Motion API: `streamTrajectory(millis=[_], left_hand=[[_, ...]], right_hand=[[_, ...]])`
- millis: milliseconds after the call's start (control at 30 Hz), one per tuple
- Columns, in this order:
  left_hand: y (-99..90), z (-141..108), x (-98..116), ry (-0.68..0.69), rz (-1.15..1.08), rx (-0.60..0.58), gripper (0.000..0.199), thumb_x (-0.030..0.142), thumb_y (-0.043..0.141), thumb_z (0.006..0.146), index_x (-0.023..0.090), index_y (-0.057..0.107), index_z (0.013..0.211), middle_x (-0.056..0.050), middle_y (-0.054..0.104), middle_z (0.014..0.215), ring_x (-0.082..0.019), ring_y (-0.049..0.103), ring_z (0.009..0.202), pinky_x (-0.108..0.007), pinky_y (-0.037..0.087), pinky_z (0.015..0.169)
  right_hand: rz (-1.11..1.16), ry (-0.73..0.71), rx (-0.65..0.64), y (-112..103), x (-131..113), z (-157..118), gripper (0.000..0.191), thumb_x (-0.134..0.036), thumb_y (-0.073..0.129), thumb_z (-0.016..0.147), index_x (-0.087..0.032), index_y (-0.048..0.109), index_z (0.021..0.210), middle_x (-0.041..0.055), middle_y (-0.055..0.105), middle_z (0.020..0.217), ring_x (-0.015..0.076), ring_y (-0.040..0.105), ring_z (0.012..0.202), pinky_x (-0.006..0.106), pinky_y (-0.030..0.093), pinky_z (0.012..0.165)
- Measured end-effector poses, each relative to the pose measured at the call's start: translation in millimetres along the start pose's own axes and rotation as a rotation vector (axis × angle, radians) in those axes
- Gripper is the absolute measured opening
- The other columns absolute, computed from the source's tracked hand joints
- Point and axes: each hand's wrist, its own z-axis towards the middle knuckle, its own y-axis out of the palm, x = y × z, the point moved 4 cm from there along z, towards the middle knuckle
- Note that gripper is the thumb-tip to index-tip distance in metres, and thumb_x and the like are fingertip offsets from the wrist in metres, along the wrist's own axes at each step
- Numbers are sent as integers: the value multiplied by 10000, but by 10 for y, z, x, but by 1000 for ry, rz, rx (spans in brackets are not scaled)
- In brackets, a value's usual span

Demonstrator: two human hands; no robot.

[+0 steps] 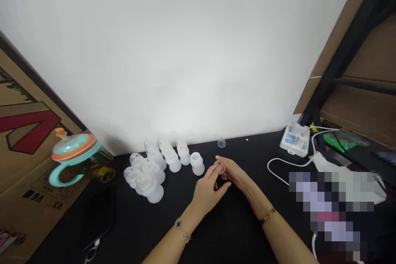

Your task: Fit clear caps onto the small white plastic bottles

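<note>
In the head view, my right hand (pixel 234 173) is curled around a small clear cap (pixel 221 168), which is partly hidden by fingers. My left hand (pixel 208 189) reaches across to it, fingers stretched out with their tips touching the cap and the thumb held apart. Just left of the hands stands an uncapped white bottle (pixel 197 165) with an open neck. Farther left, several white bottles with clear caps (pixel 151 187) are grouped upright. Beyond my hands, another clear cap (pixel 221 143) rests on the black table near the wall.
A teal-and-orange lidded jug (pixel 76 148) stands at the left beside a cardboard box (pixel 27 152). A dark phone-like slab (pixel 98 214) lies in front of it. To the right are a white power strip (pixel 295 139), a looping white cable (pixel 276 160) and a blurred patch.
</note>
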Motion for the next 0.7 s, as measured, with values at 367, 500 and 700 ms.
streamTrajectory(millis=[367,500,700], left_hand=[[-21,-4,24,-4,-5,11,494,427,615,915,281,534,1380,-75,562,1419,-88,608,608,-310,621,671],[2,-10,-6,4,0,17,481,434,614,917,274,537,1365,-71,556,1416,-88,614,619,-305,616,675],[-2,2,-14,14,2,33,408,415,600,927,269,573,1308,-58,586,1356,-84,613,615,-288,600,651]], right_hand=[[-82,-42,26,17,-27,-13,437,-595,707,798,-176,602,728,-47,487,538,71,357,445,221,292,440],[-104,-63,49,2,-23,-6,430,-581,709,801,-179,585,716,-53,481,538,67,363,440,215,295,430],[-147,-76,80,-23,7,30,418,-571,711,803,-180,595,714,-52,488,533,65,375,427,211,283,413]])
